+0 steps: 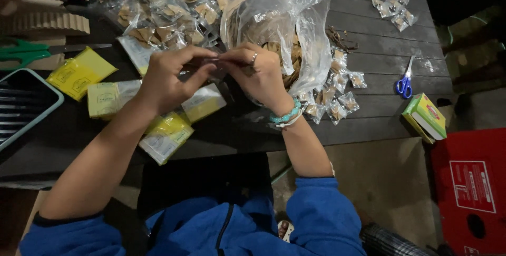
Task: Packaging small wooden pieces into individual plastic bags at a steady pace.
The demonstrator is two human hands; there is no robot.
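While both hands meet above the dark table (pixel 369 66), the left hand (pixel 166 76) and right hand (pixel 258 74) pinch a small clear packet (pixel 219 66) between their fingertips; a large plastic bag (pixel 284 24) sits just behind; yellow sachets (pixel 79 71) lie left; blue scissors (pixel 405 83) rest well apart.

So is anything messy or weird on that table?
A bit messy. Small clear packets lie heaped at the table's far side, more are scattered by the blue scissors, and some dry twigs have spilled beside the big plastic bag. Both hands, left and right, pinch one small packet together.
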